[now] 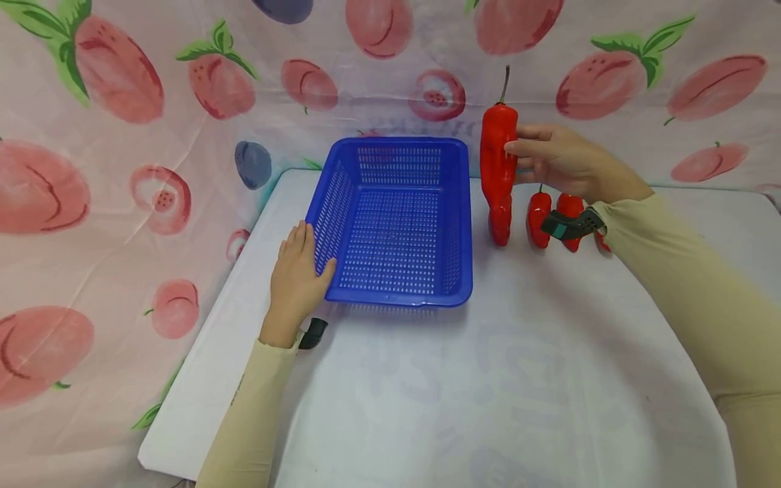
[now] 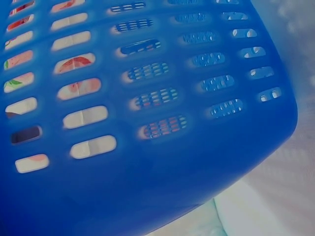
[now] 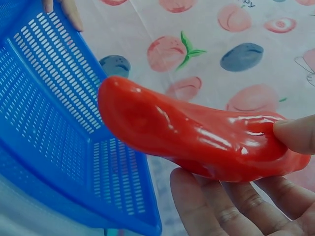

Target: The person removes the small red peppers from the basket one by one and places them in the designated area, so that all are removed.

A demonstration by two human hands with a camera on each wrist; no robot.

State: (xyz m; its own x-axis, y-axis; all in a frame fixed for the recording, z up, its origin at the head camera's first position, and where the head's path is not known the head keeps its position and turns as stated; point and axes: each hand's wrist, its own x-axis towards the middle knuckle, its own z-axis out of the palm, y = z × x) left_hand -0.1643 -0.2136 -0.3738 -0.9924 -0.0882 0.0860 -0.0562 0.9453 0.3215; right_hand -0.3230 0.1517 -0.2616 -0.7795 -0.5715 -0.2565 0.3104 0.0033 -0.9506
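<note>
A long red pepper [image 1: 499, 149] with a thin stem is upright in my right hand [image 1: 564, 159], pinched between thumb and fingers above the table. The right wrist view shows this glossy pepper [image 3: 197, 130] close up, beside the basket. Red below it in the head view looks like another pepper [image 1: 500, 227], partly hidden. My left hand [image 1: 297, 274] rests on the left rim of an upright blue plastic basket [image 1: 448, 298], its fingers straight and thumb spread. Only the basket's slotted wall [image 2: 147, 172] fills most of the left wrist view; the left hand is not visible there.
More red peppers [image 1: 539, 220] lie in a row right of the basket, some partly covered by the right wrist's black camera [image 1: 570, 225]. A white table [image 1: 488, 379] stands before a fruit-patterned cloth [image 1: 293, 129]. Nothing is seen inside the basket.
</note>
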